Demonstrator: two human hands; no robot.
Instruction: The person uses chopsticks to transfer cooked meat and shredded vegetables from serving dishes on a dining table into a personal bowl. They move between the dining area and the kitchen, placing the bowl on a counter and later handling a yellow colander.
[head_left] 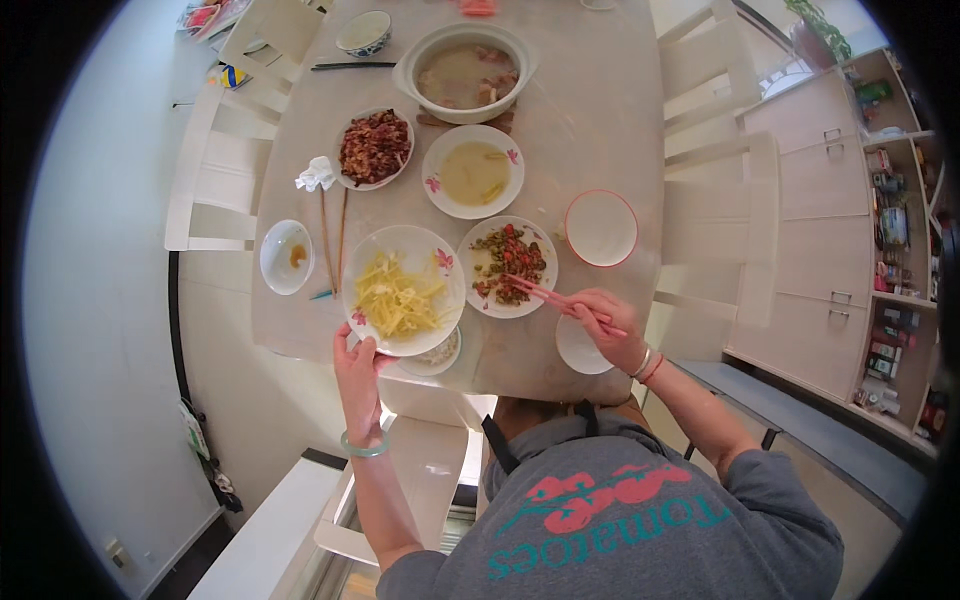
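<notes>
My left hand grips the near-left rim of a white flowered plate, thumb on the edge. Pale yellow strips of food are heaped on it. The plate is held partly over a bowl of what looks like rice. In my right hand is a pair of pink chopsticks, their tips at the chopped green and red food on the neighbouring white plate. A white bowl stands partly hidden beneath my right hand.
Farther back stand a large pot of soup, a plate of yellowish broth and a plate of reddish-brown food. A red-rimmed bowl is at right. At left are a sauce-stained bowl, brown chopsticks and crumpled tissue.
</notes>
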